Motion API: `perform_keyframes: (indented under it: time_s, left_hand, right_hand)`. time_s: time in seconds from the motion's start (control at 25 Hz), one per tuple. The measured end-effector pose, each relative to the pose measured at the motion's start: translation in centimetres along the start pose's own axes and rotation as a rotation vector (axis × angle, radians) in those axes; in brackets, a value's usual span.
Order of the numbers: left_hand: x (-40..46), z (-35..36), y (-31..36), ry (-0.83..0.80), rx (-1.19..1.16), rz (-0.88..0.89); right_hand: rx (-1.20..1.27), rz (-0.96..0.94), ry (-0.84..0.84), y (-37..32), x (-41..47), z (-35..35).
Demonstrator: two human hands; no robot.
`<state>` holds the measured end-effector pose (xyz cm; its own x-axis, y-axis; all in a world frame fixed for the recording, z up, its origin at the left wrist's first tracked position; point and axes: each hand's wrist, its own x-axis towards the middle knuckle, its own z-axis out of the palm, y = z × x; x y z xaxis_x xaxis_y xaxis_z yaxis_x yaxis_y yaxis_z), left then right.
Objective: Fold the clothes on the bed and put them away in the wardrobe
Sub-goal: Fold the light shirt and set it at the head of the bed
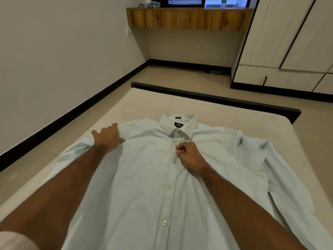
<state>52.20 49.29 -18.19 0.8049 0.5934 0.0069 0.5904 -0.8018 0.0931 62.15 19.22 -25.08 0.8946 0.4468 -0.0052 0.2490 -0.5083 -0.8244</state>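
On bed [137, 103]: left hand [108, 135] flat, fingers spread (shoulder); right hand [189, 156] fingers pinching shirt [144, 186] placket.

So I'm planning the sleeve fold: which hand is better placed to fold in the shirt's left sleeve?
Probably the left hand: it rests flat at that shoulder of the shirt. The right hand is busy pinching the button placket.

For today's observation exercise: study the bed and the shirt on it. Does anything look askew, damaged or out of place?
Nothing damaged or spilled. The pale shirt lies face up on the bed, buttoned, collar flat. Only its sleeve on the right lies rumpled. The left hand presses one shoulder; the right hand pinches the placket.
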Motion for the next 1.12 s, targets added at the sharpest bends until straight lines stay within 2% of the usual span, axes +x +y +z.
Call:
perform_keyframes:
  time_s: [0.08,0.2,0.24,0.28,0.36,0.4,0.48,0.56,0.64,0.72,0.8,0.92,0.96,1.04,1.12]
  left_hand:
    - [-1.9,-2.3,-0.9,0.018,-0.025,0.082]
    - [-6.1,-6.7,0.1,0.046,-0.386,0.196]
    - [-7.7,-8.4,1.1,0.006,-0.513,0.261]
    - [-9.5,-10.0,2.1,-0.065,-0.605,0.342]
    - [-14.3,-12.9,4.5,-0.249,-0.718,0.546]
    - [-16.8,-13.9,5.7,-0.357,-0.73,0.631]
    - [-21.2,-15.5,7.6,-0.563,-0.666,0.755]
    - [-23.8,-17.4,8.5,-0.703,-0.632,0.766]
    - [-25.1,-20.4,8.4,-0.643,-0.662,0.748]
    - [-25.5,-23.2,8.1,-0.419,-0.76,0.658]
    - [-25.8,-24.4,8.0,-0.304,-0.805,0.517]
    - [-27.0,-23.8,8.6,-0.299,-0.575,0.453]
    - [-27.6,-23.1,9.1,-0.253,-0.591,0.434]
    - [-29.0,-22.3,10.0,-0.116,-0.892,0.42]
    - [-29.6,-21.5,10.7,-0.089,-1.163,0.452]
  right_hand:
    - [-0.115,-0.002,-0.049,-1.3,-2.4,-0.4]
    - [-0.217,-0.022,-0.011,-5.4,-6.8,-0.2]
    - [-0.105,0.002,0.045,-7.2,-7.8,-0.3]
    - [0.124,0.065,0.069,-9.4,-8.9,-0.7]
    - [0.603,0.27,-0.056,-13.8,-10.5,-2.4]
    - [0.732,0.343,-0.134,-15.1,-11.0,-3.0]
    - [0.719,0.383,-0.198,-17.1,-12.2,-4.5]
    - [0.606,0.381,-0.09,-18.3,-13.4,-6.4]
    - [0.607,0.341,0.046,-19.8,-15.0,-9.7]
    - [0.571,0.23,0.098,-22.1,-16.8,-13.6]
    - [0.452,0.091,0.068,-24.7,-18.7,-17.4]
    - [0.285,-0.081,-0.061,-30.4,-22.1,-22.9]
    - [0.271,-0.156,-0.08,-32.4,-23.1,-24.5]
    - [0.364,-0.308,-0.067,-36.3,-26.2,-27.8]
    - [0.515,-0.413,-0.022,-39.3,-28.6,-29.8]
